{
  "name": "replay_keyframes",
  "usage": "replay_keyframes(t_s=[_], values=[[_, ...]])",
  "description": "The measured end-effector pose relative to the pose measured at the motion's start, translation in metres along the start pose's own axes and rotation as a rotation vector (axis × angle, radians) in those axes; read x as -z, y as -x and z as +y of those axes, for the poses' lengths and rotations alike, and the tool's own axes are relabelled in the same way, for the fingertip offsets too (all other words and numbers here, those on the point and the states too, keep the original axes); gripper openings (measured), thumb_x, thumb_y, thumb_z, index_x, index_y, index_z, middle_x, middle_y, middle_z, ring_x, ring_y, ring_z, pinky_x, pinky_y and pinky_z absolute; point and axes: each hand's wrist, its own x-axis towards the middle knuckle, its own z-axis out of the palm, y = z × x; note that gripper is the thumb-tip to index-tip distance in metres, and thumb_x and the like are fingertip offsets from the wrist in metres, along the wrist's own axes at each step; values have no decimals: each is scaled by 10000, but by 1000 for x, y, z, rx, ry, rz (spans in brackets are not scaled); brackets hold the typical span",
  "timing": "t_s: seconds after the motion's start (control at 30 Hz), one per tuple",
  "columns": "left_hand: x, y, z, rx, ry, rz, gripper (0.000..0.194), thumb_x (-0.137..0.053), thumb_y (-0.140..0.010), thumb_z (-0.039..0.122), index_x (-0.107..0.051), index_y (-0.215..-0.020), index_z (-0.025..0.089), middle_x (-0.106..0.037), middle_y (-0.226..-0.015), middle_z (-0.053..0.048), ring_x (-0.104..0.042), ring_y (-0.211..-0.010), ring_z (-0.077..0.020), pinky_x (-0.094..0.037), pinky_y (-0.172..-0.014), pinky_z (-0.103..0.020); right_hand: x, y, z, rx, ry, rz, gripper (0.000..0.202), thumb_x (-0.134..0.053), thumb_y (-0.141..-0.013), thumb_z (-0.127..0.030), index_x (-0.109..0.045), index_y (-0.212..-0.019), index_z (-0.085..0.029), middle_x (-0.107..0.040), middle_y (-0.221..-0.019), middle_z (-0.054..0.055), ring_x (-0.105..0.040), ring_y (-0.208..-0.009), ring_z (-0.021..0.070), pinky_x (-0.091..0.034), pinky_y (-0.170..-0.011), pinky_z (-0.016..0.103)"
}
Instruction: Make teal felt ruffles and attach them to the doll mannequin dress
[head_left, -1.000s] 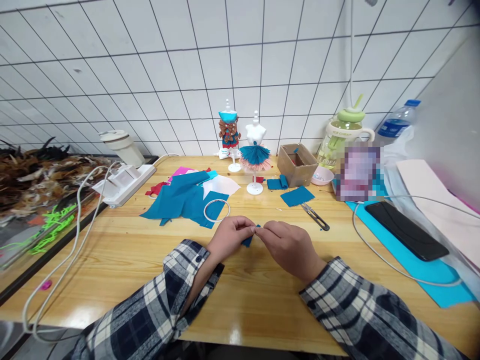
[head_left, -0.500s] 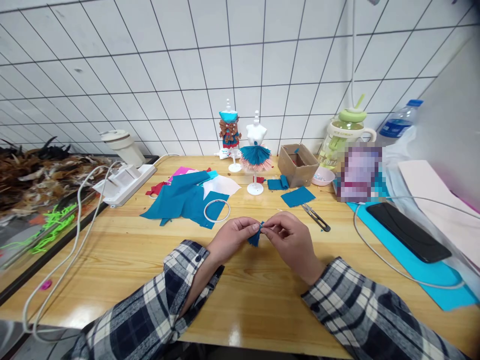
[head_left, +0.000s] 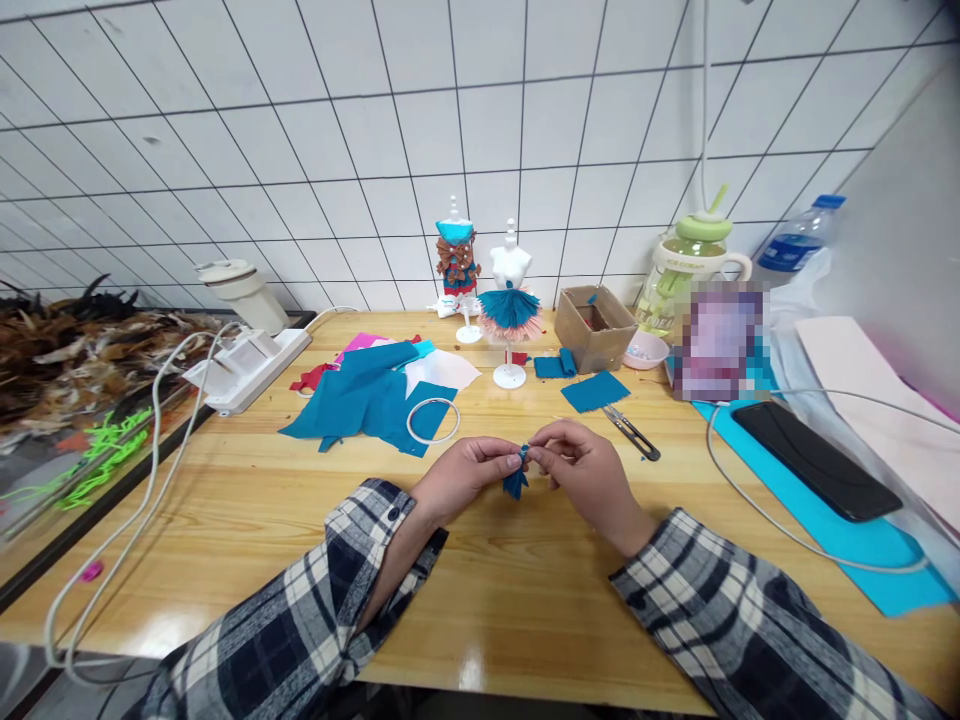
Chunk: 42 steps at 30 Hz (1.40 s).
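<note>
Between my hands hangs a small gathered piece of blue fabric [head_left: 514,484], its fringed end pointing down. My left hand [head_left: 469,475] pinches its top between thumb and forefinger. Close against it, my right hand [head_left: 581,475] has thumb and forefinger pressed together at the gathered top; a needle or thread there is too small to make out. Just beyond stands a white mini dress form [head_left: 512,268] with a blue and pink pleated skirt [head_left: 510,312]. A flat blue fabric piece [head_left: 595,392] and black thread snips [head_left: 634,434] lie past my right hand.
Blue cloth [head_left: 352,395] with a white ring [head_left: 433,421] lies left. A second dressed form [head_left: 457,265], cardboard box [head_left: 595,330] and pink bowl [head_left: 646,351] stand behind. A power strip [head_left: 259,370] with looping cables is left; a black phone [head_left: 816,460] and green-lidded jug [head_left: 690,265] are right.
The blue fabric's fringed end has turned slightly and spread a little between my fingers. My right hand has shifted slightly right; my left keeps its pinch.
</note>
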Motion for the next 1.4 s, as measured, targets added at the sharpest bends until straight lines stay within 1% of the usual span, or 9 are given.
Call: replay_keyframes(t_s=[0.17, 0.3, 0.63, 0.77, 0.87, 0.97, 1.03, 1.2, 1.4], values=[[-2, 2, 4, -28, -98, -33, 315, -724, -729, 416, -749, -879, 141, -724, -866, -65, -603, -792, -166, -423, -741, -262, 2, -3, 1, -221, -171, -139, 396, -696, -734, -390, -590, -1063, -199, -635, -861, 12, -517, -478, 75, -429, -369, 200], [-3, 3, 7, -31, -222, 30, 313, -719, -718, 437, -747, -821, 143, -712, -789, -45, -582, -712, -145, -416, -672, -240, 4, -4, 0, -293, -97, -233, 335, -660, -757, -402, -658, -990, -163, -616, -714, 3, -480, -459, 72, -389, -367, 188], [-3, 3, 10, 35, -248, 7, 327, -729, -696, 436, -746, -846, 146, -717, -769, -33, -585, -689, -135, -441, -678, -240, 6, -5, -1, 31, 224, -73, 141, -662, -762, -315, -680, -745, -176, -617, -695, 17, -542, -554, 108, -452, -510, 234], [-2, 2, 11, 37, -211, 85, 302, -779, -640, 404, -722, -769, 137, -714, -740, -33, -606, -689, -144, -460, -698, -258, 10, -7, 0, -253, -68, -178, 307, -640, -770, -445, -701, -872, -162, -618, -613, 12, -586, -511, 127, -496, -461, 241], [0, 0, 10, 17, -128, 117, 329, -786, -643, 395, -710, -829, 134, -726, -796, -45, -631, -731, -155, -470, -735, -272, 10, -7, 0, -323, -158, -213, 400, -628, -776, -479, -675, -1029, -173, -690, -883, 71, -647, -643, 145, -540, -485, 242], [2, -1, 7, 0, -77, 122, 363, -796, -640, 375, -694, -896, 138, -733, -873, -57, -650, -801, -173, -471, -784, -291, 6, -6, 1, -325, -153, -183, 624, -671, -752, -434, -486, -1314, -235, -633, -1164, 107, -650, -659, 137, -538, -453, 236], [2, -1, 6, 0, -86, 127, 351, -805, -631, 358, -686, -879, 139, -730, -869, -51, -649, -809, -172, -471, -795, -293, 3, -5, 2, -331, -159, -176, 771, -701, -728, -404, -357, -1402, -252, -638, -1152, 107, -647, -667, 144, -527, -445, 235], [-1, -1, 7, -8, -137, 145, 342, -804, -620, 340, -682, -875, 148, -716, -845, -30, -636, -786, -159, -476, -773, -287, 5, -10, 7, -266, -99, -201, 346, -685, -715, -393, -640, -961, -155, -672, -741, 35, -611, -630, 146, -502, -536, 256], [1, -2, 10, -73, -230, 219, 285, -751, -679, 382, -683, -811, 138, -686, -775, -24, -602, -740, -148, -457, -740, -269, 9, -12, 8, -115, 159, -123, 165, -623, -746, -321, -666, -808, -174, -680, -775, 33, -612, -720, 164, -482, -656, 285]])
